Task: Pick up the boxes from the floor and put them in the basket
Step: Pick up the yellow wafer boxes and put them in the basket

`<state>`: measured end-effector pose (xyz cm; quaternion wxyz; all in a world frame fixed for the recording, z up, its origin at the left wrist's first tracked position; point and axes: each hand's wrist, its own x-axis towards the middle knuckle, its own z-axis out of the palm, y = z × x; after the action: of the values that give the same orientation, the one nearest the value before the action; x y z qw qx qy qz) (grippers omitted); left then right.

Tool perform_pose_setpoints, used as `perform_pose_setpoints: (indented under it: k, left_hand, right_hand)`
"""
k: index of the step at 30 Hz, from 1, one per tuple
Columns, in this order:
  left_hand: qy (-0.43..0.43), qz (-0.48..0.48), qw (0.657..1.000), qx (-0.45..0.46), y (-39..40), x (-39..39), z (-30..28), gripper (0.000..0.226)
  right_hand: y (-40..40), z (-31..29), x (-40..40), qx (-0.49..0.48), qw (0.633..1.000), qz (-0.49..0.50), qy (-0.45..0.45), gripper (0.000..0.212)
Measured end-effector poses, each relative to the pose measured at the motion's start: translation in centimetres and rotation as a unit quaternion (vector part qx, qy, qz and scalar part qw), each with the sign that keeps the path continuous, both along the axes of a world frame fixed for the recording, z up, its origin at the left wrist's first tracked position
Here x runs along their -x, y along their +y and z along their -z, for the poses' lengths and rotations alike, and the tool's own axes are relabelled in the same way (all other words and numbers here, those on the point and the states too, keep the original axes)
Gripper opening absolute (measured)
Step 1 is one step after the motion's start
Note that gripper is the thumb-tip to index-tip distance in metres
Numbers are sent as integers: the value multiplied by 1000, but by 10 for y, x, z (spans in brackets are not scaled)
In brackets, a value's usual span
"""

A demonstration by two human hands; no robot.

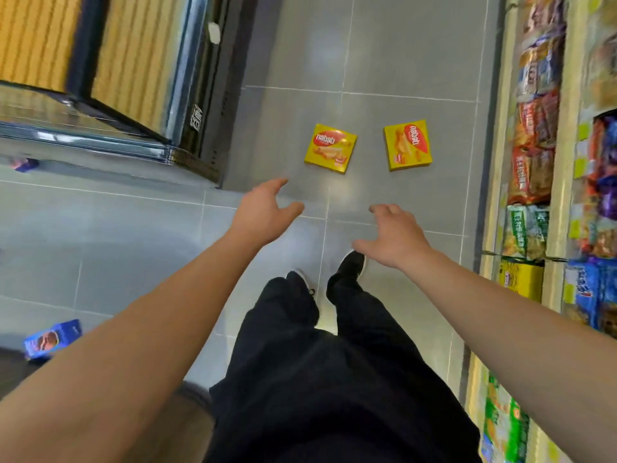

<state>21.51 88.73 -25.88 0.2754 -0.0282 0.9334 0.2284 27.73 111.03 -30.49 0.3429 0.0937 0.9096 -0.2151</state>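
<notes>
Two yellow Nabati boxes lie flat on the grey tiled floor ahead of me, the left box (330, 148) and the right box (407, 145) about a hand's width apart. My left hand (263, 212) reaches out below the left box with its fingers spread and nothing in it. My right hand (394, 235) is stretched out below the right box, fingers apart and empty. Neither hand touches a box. A blue box (51, 339) lies on the floor at the far left. No basket is in view.
A glass-fronted cooler (187, 128) stands on the left with its corner near the left box. Shelves of snack packets (534, 145) line the right side. My legs and black shoes (350, 265) stand on the tiles between them. A small blue item (23, 163) lies at the far left.
</notes>
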Motion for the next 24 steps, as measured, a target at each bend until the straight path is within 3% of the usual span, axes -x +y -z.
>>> perform_pose_setpoints:
  k: [10,15,24]
  left_hand:
    - [-62,-36,997,-5,8,135,76,62]
    - [-98,-27,995,-18,20,205,142,61]
    - [-165,-17,986,-32,37,294,302,60]
  right_hand:
    - [10,66,134,32,997,64,-42,81]
    - [6,118,200,37,990,113,-80,78]
    - [5,265,300,33,985,132,-108,76]
